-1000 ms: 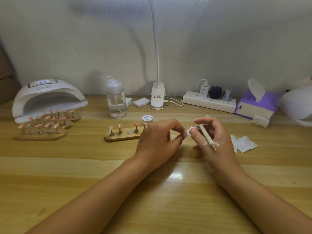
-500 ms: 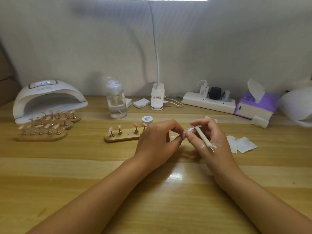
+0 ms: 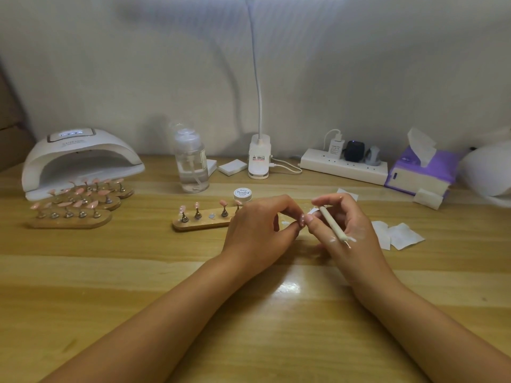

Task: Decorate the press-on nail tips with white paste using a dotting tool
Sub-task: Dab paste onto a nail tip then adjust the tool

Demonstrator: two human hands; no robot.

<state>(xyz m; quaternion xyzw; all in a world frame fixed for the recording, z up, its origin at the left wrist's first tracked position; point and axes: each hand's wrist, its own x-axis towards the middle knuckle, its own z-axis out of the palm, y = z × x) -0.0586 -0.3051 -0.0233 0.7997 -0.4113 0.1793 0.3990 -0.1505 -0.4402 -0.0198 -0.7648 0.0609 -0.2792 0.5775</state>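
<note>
Risk: the dotting tool (image 3: 333, 224) is riding reversed in the right hand (image 3: 345, 228), metal end pointing back over the white paste (image 3: 354, 239) smeared behind the knuckles; a slip would likely be spreading paste onto skin or table (image 3: 249, 313). Right fingers are pinching its shaft. Left hand (image 3: 260, 230) is pinching a small white scrap (image 3: 286, 223), fingertips almost touching the right's. Nail tips (image 3: 223, 203) are waiting on the wooden stand (image 3: 201, 225) beyond the left knuckles.

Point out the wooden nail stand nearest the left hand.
The lone stand beside the left hand, near the paste jar; the other stands cluster by the curing lamp.
</note>
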